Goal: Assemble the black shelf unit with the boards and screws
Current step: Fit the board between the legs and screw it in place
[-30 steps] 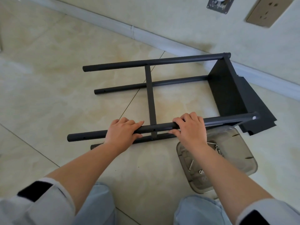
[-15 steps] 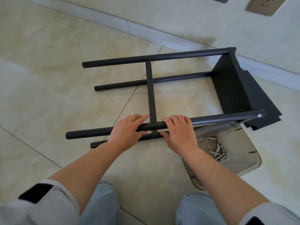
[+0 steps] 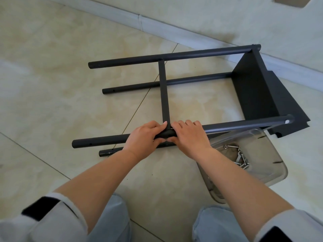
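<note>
The black shelf frame lies on its side on the tiled floor. Its near upper pole (image 3: 236,125) runs left to right, and a black crossbar (image 3: 164,95) joins it to the far pole (image 3: 174,56). A black board (image 3: 253,88) is fixed at the right end. My left hand (image 3: 145,137) and my right hand (image 3: 188,135) both grip the near pole, one on each side of the crossbar joint, fingertips almost touching. Whether my right hand also pinches a screw at the joint is hidden.
A clear plastic tray (image 3: 272,175) with several silver screws (image 3: 242,159) sits on the floor under the pole's right part. A second loose black board (image 3: 288,109) lies behind the frame by the white skirting (image 3: 174,30). My knees are at the bottom edge.
Both hands have slid along the near pole toward each other and now meet at the crossbar joint. The view has tilted down slightly.
</note>
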